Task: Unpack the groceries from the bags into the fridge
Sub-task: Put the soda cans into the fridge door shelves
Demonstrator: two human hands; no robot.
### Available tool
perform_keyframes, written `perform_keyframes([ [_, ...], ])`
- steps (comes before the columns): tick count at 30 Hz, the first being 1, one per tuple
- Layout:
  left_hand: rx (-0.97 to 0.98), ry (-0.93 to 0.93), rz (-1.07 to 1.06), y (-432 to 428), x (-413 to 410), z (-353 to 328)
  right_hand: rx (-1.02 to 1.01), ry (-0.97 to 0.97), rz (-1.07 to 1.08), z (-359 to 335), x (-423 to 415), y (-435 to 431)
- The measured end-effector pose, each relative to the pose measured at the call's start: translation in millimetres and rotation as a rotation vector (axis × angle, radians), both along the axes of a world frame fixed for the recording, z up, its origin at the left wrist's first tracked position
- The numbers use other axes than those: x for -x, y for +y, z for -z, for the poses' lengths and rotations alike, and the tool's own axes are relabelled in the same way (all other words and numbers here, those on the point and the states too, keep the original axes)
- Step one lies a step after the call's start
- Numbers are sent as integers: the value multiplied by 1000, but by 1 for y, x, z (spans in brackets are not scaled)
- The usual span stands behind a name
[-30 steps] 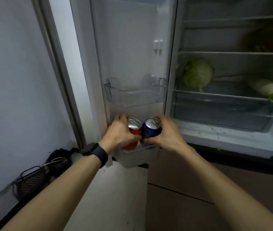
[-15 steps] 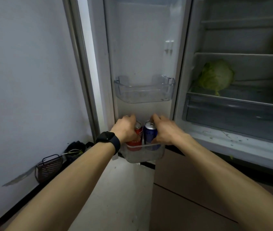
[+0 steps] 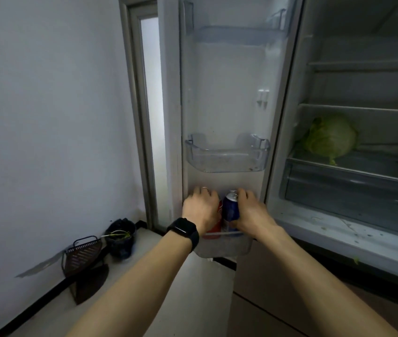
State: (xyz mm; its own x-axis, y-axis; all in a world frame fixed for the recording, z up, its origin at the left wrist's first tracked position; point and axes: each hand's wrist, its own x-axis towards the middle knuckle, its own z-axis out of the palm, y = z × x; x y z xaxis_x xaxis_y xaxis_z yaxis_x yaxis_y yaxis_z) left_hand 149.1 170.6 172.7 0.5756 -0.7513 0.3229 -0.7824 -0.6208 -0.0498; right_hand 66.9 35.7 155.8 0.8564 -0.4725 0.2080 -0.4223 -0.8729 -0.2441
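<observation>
Lowered further, red metal can, grasped by left hand, and blue metal can, grasped by right hand, reach lowest clear plastic door bin; placing step, release likely next.

Left forearm and right forearm bare. Black watch, rectangular face, on left wrist. Thin ring beyond watch, on left hand.

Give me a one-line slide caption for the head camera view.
Left hand holds a red can, right hand a blue can, side by side in the fridge door's bottom bin.
</observation>
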Motion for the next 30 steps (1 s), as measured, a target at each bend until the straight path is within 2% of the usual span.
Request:
perform_keyframes([
  [3, -62, -199, 18, 1, 0, 1, 65, 10, 0, -1, 0, 4],
  [5, -111, -257, 34, 3, 0, -2, 106, 18, 2, -1, 1, 5],
  [17, -132, -298, 67, 19, 6, -8, 53, -126, 24, 0, 30, 15],
  [21, -22, -246, 127, 34, 15, -7, -3, -301, 28, -1, 49, 30],
  [25, 228, -133, 184, 77, 24, 12, -70, -549, -55, 14, 68, 56],
  [27, 349, -22, 149, 109, 25, 27, -130, -618, -98, 25, 76, 78],
  [30, 339, 84, 19, 160, 20, 58, -171, -655, -148, 43, 81, 121],
])
